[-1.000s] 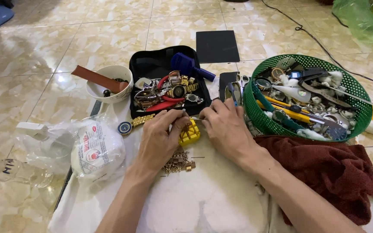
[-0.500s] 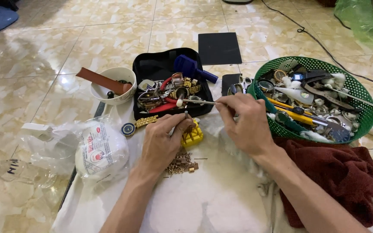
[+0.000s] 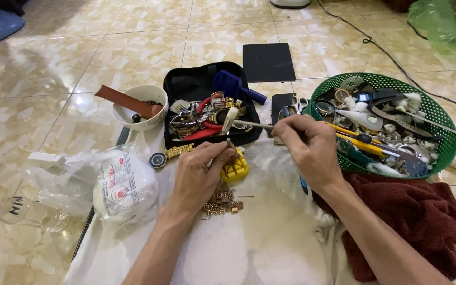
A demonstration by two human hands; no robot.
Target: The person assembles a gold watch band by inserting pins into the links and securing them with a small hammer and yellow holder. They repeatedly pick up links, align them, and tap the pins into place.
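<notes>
My left hand (image 3: 199, 174) pinches a small metal watch part (image 3: 229, 142) between thumb and fingers, just above a yellow slotted block (image 3: 237, 170) on the white cloth (image 3: 270, 237). My right hand (image 3: 308, 150) grips a thin metal tool with a white brush-like tip (image 3: 237, 121), raised and pointing left toward the part. Loose gold bracelet links (image 3: 221, 199) lie under my left wrist.
A black open case (image 3: 196, 87) full of watches and tools sits behind the hands. A green basket (image 3: 434, 113) of tools stands at right, with a dark red towel (image 3: 418, 216) in front of it. At left are a white bowl (image 3: 127, 113), a plastic bag (image 3: 117, 184) and a clear bottle (image 3: 11, 208).
Both hands rose from the yellow block. The right hand picked up the white-tipped tool and brought it toward the part now lifted in the left fingers.
</notes>
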